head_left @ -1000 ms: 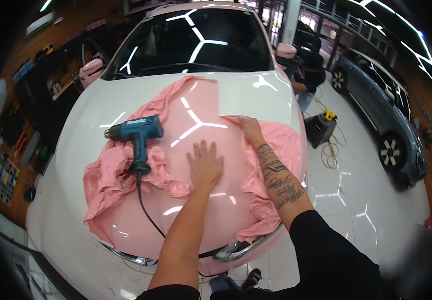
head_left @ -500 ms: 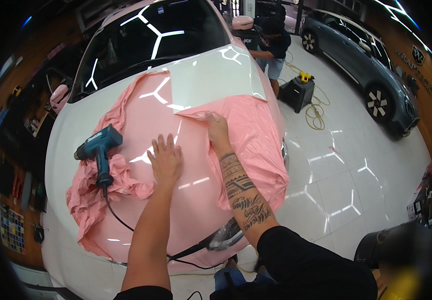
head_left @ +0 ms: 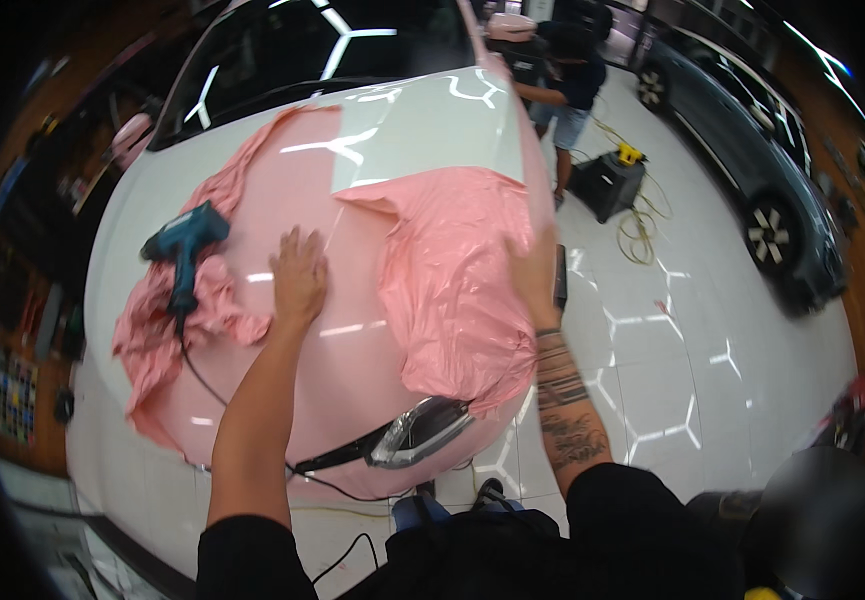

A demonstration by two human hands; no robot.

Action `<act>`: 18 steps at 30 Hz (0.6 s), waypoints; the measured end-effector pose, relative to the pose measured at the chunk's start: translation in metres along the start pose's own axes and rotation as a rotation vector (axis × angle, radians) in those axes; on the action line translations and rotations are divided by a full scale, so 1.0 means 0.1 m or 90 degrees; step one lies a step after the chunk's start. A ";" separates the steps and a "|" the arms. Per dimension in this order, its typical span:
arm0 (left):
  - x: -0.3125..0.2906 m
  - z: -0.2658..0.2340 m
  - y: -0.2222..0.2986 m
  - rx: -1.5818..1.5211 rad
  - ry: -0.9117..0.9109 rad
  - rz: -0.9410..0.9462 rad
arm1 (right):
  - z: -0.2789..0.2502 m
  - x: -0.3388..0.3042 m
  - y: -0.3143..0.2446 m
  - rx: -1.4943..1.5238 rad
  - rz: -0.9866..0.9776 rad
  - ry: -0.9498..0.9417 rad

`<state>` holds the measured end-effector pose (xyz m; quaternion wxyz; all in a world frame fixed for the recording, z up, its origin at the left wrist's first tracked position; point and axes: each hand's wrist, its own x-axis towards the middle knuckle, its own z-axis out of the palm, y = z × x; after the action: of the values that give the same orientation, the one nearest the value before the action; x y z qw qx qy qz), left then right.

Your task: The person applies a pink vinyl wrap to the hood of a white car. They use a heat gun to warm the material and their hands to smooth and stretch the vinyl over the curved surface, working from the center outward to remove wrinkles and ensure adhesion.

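The glossy pink vinyl wrap film (head_left: 372, 300) lies draped over the white car bonnet (head_left: 432, 120), covering most of its front half and hanging over the nose toward the headlight (head_left: 422, 435). As far as the view shows, the work looks partly done: the middle strip under the left hand (head_left: 297, 280) sits flat and mirror-smooth, reflecting the ceiling lights, while the rear right part of the bonnet near the windscreen (head_left: 322, 50) is bare white. On the person's left the film is bunched in loose folds around a teal heat gun (head_left: 184, 245), which rests on the film with its black cord (head_left: 207, 375) trailing down over the front. On the right a large flap is crumpled and lifted off the panel, so that side appears yet to be stretched and laid.

The left hand lies palm-down on the smooth film, fingers (head_left: 292, 245) spread open and gripping nothing. The right hand (head_left: 537, 285) is at the bonnet's right edge, where the crumpled flap comes down; its fingers are blurred and partly hidden by the film, so whether they pinch it cannot be told.

Another person (head_left: 562, 90) stands by the far right wing, beside a black box with yellow cable (head_left: 612, 180) on the white tiled floor (head_left: 672, 350).
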<state>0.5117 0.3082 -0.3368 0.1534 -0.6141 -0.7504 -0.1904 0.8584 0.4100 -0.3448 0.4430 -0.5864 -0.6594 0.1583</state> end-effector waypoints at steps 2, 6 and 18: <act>-0.21 -0.08 0.19 -0.001 0.012 0.026 | -0.24 0.02 0.40 -0.061 0.141 -0.116; -1.42 -0.28 0.58 0.038 -0.119 0.118 | -0.10 -0.05 0.69 0.059 0.301 -0.398; -2.09 -0.43 0.40 0.057 -0.024 0.225 | -0.09 -0.01 0.68 -0.330 -0.176 -0.283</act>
<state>0.5919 0.1141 -0.3922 0.1972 -0.7323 -0.6416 -0.1152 0.9081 0.4243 -0.3896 0.1427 -0.5360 -0.8307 0.0480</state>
